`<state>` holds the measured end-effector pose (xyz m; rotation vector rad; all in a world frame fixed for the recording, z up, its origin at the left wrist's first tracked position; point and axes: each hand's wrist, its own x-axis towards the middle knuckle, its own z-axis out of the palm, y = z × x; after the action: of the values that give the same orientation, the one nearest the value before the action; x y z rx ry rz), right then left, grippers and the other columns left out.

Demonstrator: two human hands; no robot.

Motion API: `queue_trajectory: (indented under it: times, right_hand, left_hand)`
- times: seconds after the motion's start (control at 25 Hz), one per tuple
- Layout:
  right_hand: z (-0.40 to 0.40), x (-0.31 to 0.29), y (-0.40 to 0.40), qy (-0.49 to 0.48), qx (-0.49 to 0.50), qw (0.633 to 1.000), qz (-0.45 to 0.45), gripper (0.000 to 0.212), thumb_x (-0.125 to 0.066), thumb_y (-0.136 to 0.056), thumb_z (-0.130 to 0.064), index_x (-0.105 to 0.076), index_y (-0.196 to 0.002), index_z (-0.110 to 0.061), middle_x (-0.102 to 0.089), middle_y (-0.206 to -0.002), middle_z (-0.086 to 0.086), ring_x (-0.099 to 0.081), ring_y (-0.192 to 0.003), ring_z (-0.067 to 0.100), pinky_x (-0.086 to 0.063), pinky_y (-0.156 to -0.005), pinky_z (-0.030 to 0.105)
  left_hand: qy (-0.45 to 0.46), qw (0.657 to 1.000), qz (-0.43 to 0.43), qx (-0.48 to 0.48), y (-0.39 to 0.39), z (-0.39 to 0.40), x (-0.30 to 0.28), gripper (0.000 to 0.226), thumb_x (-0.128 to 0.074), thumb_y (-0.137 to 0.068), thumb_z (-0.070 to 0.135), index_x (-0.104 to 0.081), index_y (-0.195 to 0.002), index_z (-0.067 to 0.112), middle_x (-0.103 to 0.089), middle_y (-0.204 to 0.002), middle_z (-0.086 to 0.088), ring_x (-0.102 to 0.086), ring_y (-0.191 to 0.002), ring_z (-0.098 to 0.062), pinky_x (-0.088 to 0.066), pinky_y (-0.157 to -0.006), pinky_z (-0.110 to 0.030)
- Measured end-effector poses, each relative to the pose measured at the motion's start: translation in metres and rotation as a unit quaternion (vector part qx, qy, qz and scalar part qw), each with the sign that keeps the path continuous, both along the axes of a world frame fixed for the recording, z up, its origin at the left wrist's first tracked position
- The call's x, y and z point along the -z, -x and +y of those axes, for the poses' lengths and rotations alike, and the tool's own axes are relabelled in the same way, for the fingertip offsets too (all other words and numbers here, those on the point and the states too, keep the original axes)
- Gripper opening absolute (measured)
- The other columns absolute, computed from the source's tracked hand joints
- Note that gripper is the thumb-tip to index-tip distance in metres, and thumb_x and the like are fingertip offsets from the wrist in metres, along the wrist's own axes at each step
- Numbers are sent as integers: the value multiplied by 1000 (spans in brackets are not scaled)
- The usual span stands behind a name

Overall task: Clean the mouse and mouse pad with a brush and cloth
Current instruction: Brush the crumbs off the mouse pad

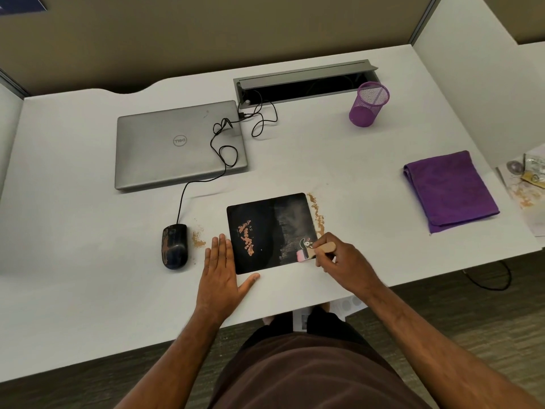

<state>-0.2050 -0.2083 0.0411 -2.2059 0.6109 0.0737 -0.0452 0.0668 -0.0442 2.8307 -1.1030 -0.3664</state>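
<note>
A black mouse pad (269,231) lies on the white desk, with orange-brown crumbs on its left half and a dusty streak on its right half. My right hand (343,261) grips a small wooden brush (317,250); its pink bristles touch the pad's lower right corner. My left hand (219,267) lies flat, fingers spread, against the pad's lower left edge. A black wired mouse (174,245), smeared with orange dirt, sits left of the pad. A folded purple cloth (449,190) lies at the right.
Crumbs lie along the pad's right edge (317,212) and beside the mouse (198,239). A shut grey laptop (180,143) with the mouse cable over it sits at the back left. A purple mesh cup (368,103) and open cable tray (303,84) stand behind.
</note>
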Motion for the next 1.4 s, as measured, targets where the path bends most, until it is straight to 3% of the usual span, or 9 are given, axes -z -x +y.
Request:
queue_trajectory:
  times: [0.2, 0.44, 0.68, 0.8, 0.96, 1.08, 1.28, 1.4]
  right_hand:
    - [-28, -6, 10, 66, 55, 996, 4, 9, -65, -100, -30, -58, -103, -27, -73, -87, -7, -69, -73, 11, -60, -64, 35]
    - [-8, -5, 4, -19, 14, 1000, -7, 4, -60, -102, -31, -59, -105, -34, -74, -84, -15, -70, -75, 7, -62, -70, 36]
    - [-35, -4, 12, 50, 62, 997, 5, 7, -66, -99, -31, -58, -100, -30, -71, -84, -9, -68, -72, 10, -60, -66, 39]
    - [-44, -5, 11, 39, 89, 995, -17, 7, -66, -99, -28, -60, -102, -29, -72, -85, -9, -70, -75, 12, -62, -68, 40]
    - [-35, -2, 1, 25, 37, 999, -6, 6, -64, -100, -30, -59, -104, -29, -73, -89, -10, -70, -77, 11, -58, -64, 32]
    - [-41, -4, -2, 70, 71, 995, 1, 8, -64, -101, -28, -60, -105, -23, -72, -87, -4, -68, -74, 15, -47, -61, 21]
    - [-42, -3, -6, 27, 49, 998, -26, 5, -64, -100, -28, -59, -100, -30, -71, -84, -10, -68, -72, 13, -60, -64, 37]
    - [-39, 1, -10, 45, 41, 998, -3, 5, -61, -101, -31, -57, -103, -30, -70, -87, -12, -66, -72, 10, -55, -62, 31]
  left_hand:
    - [7, 1000, 3, 1, 0, 0, 0, 107, -19, -96, 82, 1, -164, 2, 10, -173, -15, 10, -161, -29, -11, -130, -51]
    - [4, 1000, 4, -1, 0, -1, 0, 107, -19, -96, 83, 3, -164, 3, 12, -173, -14, 11, -161, -29, -10, -130, -50]
    - [7, 1000, 4, -1, 0, 0, 0, 107, -20, -96, 83, 3, -164, 3, 12, -173, -14, 11, -161, -29, -12, -130, -51]
    - [7, 1000, 4, -1, 1, -1, 1, 107, -20, -96, 82, 2, -164, 3, 11, -173, -14, 11, -161, -29, -11, -130, -50]
    - [9, 1000, 2, 0, 1, -1, 1, 107, -21, -96, 82, 2, -164, 3, 11, -173, -14, 10, -161, -29, -5, -130, -47]
    - [16, 1000, 0, 1, 1, -1, 0, 106, -23, -97, 81, -1, -164, 2, 8, -173, -15, 8, -161, -30, -2, -129, -45]
    - [11, 1000, 1, 1, 1, -1, 0, 106, -23, -97, 81, 1, -164, 2, 10, -173, -15, 9, -161, -30, -1, -129, -45]
    - [12, 1000, -3, 2, 1, -1, 1, 107, -23, -97, 81, 0, -164, 1, 8, -173, -15, 8, -161, -30, -2, -129, -45]
